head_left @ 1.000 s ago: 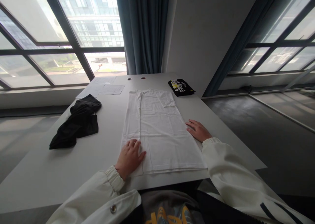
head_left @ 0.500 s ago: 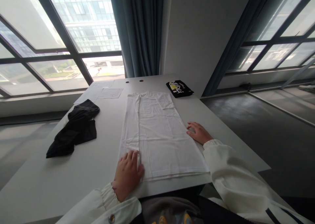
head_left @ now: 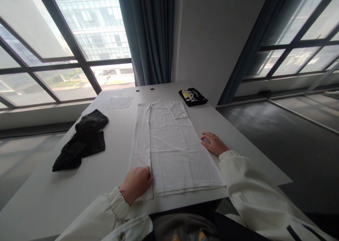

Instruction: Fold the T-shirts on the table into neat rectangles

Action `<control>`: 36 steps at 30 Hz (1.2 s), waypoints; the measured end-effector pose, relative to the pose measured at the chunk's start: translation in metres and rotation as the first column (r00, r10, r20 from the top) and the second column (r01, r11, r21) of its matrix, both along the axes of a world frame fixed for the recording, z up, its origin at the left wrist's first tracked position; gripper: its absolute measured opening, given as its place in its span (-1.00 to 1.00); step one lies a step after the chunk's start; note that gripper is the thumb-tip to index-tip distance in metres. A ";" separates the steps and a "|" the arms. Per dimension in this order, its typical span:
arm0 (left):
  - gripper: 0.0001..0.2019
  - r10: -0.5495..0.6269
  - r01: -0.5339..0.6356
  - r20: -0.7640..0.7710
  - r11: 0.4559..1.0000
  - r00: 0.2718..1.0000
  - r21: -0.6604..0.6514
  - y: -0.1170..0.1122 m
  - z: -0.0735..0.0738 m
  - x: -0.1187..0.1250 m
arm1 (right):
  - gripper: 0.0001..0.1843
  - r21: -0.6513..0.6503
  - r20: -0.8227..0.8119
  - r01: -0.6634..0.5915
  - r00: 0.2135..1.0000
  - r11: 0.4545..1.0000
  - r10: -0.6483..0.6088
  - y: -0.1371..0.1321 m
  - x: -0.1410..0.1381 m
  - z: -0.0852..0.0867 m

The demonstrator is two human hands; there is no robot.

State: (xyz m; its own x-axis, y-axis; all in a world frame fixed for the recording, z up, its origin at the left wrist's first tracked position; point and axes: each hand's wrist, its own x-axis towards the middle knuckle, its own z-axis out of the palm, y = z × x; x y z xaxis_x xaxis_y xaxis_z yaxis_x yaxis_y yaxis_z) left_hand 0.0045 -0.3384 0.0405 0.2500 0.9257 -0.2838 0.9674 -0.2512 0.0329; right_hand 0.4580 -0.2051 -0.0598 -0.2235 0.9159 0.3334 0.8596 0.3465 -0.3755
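Observation:
A white T-shirt (head_left: pixel 172 145) lies flat on the white table (head_left: pixel 111 188), with a strip folded over along its left side. My left hand (head_left: pixel 137 182) is closed on the lower part of that strip, fingers curled in at the fold's inner edge; the fingertips are partly hidden. On the other side, my right hand (head_left: pixel 214 143) rests at the shirt's right edge. Its fingers are loosely bent, with thumb and fingers apart, holding nothing. A short sleeve shows flat on the shirt's upper right.
A crumpled black garment (head_left: pixel 82 140) lies at the left of the table. A folded black garment with white and yellow print (head_left: pixel 192 97) sits at the far right. Sheets of paper (head_left: pixel 119 102) lie near the window. Behind the table hangs a blue curtain (head_left: pixel 148 36).
My left hand has gone from lying flat with fingers stretched out to curled closed at the fold's edge. My right hand stays in place. The view has shifted slightly.

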 end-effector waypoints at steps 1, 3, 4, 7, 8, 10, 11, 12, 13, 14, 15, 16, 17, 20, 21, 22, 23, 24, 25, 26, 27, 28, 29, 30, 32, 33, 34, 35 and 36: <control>-0.72 0.005 -0.005 0.015 1.000 1.000 0.027 0.001 -0.002 -0.001 | -0.76 -0.002 -0.004 0.001 1.000 1.000 -0.001 0.000 0.000 0.000; -0.66 0.009 -0.021 0.079 0.988 0.997 0.155 0.005 -0.011 -0.004 | -0.75 -0.011 -0.011 0.001 1.000 1.000 -0.001 0.000 0.000 0.000; -0.63 0.001 -0.028 0.114 0.971 0.993 0.236 0.007 -0.020 -0.006 | -0.76 -0.014 -0.015 0.000 1.000 1.000 -0.001 0.000 0.000 0.001; -0.42 -0.059 0.001 0.150 0.933 0.987 0.359 0.013 -0.054 -0.015 | -0.77 -0.017 -0.025 0.003 1.000 1.000 -0.004 -0.002 -0.001 0.002; -0.37 -0.074 0.021 0.139 0.936 0.988 0.351 0.014 -0.067 -0.018 | -0.78 -0.017 -0.027 0.002 1.000 1.000 -0.003 -0.002 -0.001 0.003; -0.32 -0.119 0.067 0.128 0.934 0.985 0.352 0.016 -0.087 -0.023 | -0.81 -0.015 -0.028 -0.006 1.000 1.000 0.005 -0.004 -0.002 0.005; -0.31 -0.145 0.090 0.130 0.929 0.981 0.358 0.017 -0.093 -0.025 | -0.83 -0.015 -0.030 -0.011 0.999 1.000 0.010 -0.005 -0.003 0.007; -0.31 -0.170 0.110 0.137 0.925 0.976 0.364 0.017 -0.097 -0.025 | -0.84 -0.015 -0.034 -0.016 0.999 1.000 0.016 -0.006 -0.005 0.009; -0.31 -0.187 0.123 0.146 0.924 0.971 0.363 0.017 -0.097 -0.024 | -0.86 -0.015 -0.043 -0.021 0.999 1.000 0.021 -0.007 -0.006 0.010; -0.32 -0.194 0.128 0.156 0.926 0.969 0.354 0.018 -0.094 -0.021 | -0.87 -0.017 -0.056 -0.027 0.998 0.999 0.026 -0.007 -0.008 0.013; -0.32 -0.189 0.125 0.163 0.932 0.968 0.340 0.019 -0.089 -0.016 | -0.87 -0.018 -0.074 -0.033 0.997 0.999 0.032 -0.008 -0.009 0.015; -0.33 -0.178 0.116 0.166 0.939 0.970 0.324 0.021 -0.081 -0.008 | -0.87 -0.019 -0.095 -0.041 0.995 0.999 0.039 -0.008 -0.011 0.017; -0.34 -0.166 0.108 0.166 0.945 0.972 0.309 0.023 -0.071 0.001 | -0.88 -0.022 -0.117 -0.052 0.992 0.998 0.049 -0.009 -0.013 0.019; -0.46 -0.216 0.165 0.171 0.948 0.961 0.272 0.035 -0.040 0.038 | -0.87 -0.045 -0.184 -0.087 0.980 0.995 0.077 -0.009 -0.016 0.023; -0.52 -0.290 0.238 0.192 0.938 0.938 0.251 0.040 -0.031 0.054 | -0.87 -0.057 -0.210 -0.089 0.975 0.994 0.075 -0.008 -0.017 0.024; -0.59 -0.401 0.352 0.220 0.908 0.889 0.229 0.045 -0.023 0.071 | -0.86 -0.070 -0.241 -0.080 0.969 0.994 0.060 -0.008 -0.016 0.024; -0.64 -0.514 0.471 0.244 0.855 0.822 0.215 0.050 -0.018 0.089 | -0.85 -0.085 -0.279 -0.057 0.960 0.995 0.032 -0.008 -0.016 0.025; -0.65 -0.619 0.583 0.257 0.786 0.742 0.209 0.055 -0.014 0.108 | -0.83 -0.101 -0.321 -0.026 0.947 0.995 -0.008 -0.009 -0.015 0.025; -0.65 -0.699 0.667 0.260 0.715 0.666 0.211 0.060 -0.013 0.127 | -0.81 -0.120 -0.362 0.006 0.931 0.993 -0.049 -0.009 -0.013 0.026; -0.64 -0.761 0.732 0.255 0.646 0.596 0.218 0.063 -0.012 0.147 | -0.78 -0.141 -0.397 0.032 0.914 0.990 -0.086 -0.009 -0.012 0.027; -0.62 -0.807 0.777 0.237 0.588 0.542 0.225 0.066 -0.013 0.165 | -0.75 -0.159 -0.426 0.050 0.897 0.986 -0.114 -0.010 -0.009 0.028; -0.60 -0.838 0.807 0.209 0.544 0.505 0.231 0.068 -0.014 0.183 | -0.73 -0.174 -0.451 0.060 0.882 0.983 -0.134 -0.010 -0.007 0.029; -0.59 -0.859 0.830 0.181 0.511 0.479 0.225 0.069 -0.016 0.198 | -0.71 -0.184 -0.474 0.063 0.868 0.981 -0.145 -0.010 -0.004 0.029; -0.58 -0.873 0.846 0.164 0.486 0.459 0.219 0.069 -0.017 0.212 | -0.69 -0.189 -0.497 0.064 0.854 0.980 -0.151 -0.010 -0.001 0.029; -0.58 -0.895 0.874 0.152 0.443 0.419 0.200 0.069 -0.018 0.230 | -0.67 -0.183 -0.544 0.069 0.824 0.981 -0.160 -0.007 0.007 0.028; -0.61 -0.904 0.885 0.152 0.423 0.399 0.194 0.069 -0.017 0.236 | -0.67 -0.178 -0.556 0.073 0.816 0.981 -0.161 -0.005 0.010 0.027; -0.65 -0.913 0.896 0.149 0.402 0.379 0.189 0.069 -0.016 0.239 | -0.67 -0.173 -0.554 0.077 0.817 0.982 -0.162 -0.001 0.014 0.024; -0.70 -0.920 0.903 0.140 0.387 0.365 0.188 0.070 -0.014 0.240 | -0.68 -0.165 -0.536 0.084 0.829 0.983 -0.161 0.005 0.017 0.022; -0.77 -0.926 0.906 0.128 0.376 0.356 0.193 0.071 -0.011 0.239 | -0.68 -0.147 -0.501 0.093 0.852 0.985 -0.155 0.012 0.020 0.019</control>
